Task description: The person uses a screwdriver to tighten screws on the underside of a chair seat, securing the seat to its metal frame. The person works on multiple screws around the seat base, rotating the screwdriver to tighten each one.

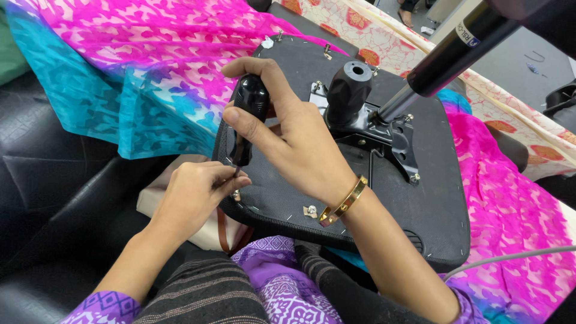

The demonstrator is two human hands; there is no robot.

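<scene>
An upturned office chair seat [438,198] lies on my lap, its black underside facing up. My right hand [294,132] is wrapped around the black handle of a screwdriver [247,117], held upright over the seat's near left corner. My left hand [195,192] pinches the screwdriver's tip where it meets a small screw [237,195] at the seat's edge. A gold bangle [343,201] circles my right wrist. Another small silver screw fitting [310,210] sits on the seat near that wrist.
A black metal mechanism plate [384,135] with a round knob [349,87] is bolted to the seat's middle; a gas-lift cylinder [444,57] slants up to the right. Pink and turquoise patterned cloth [150,66] covers a black leather sofa [42,168]. A beige bag [204,231] lies under the seat.
</scene>
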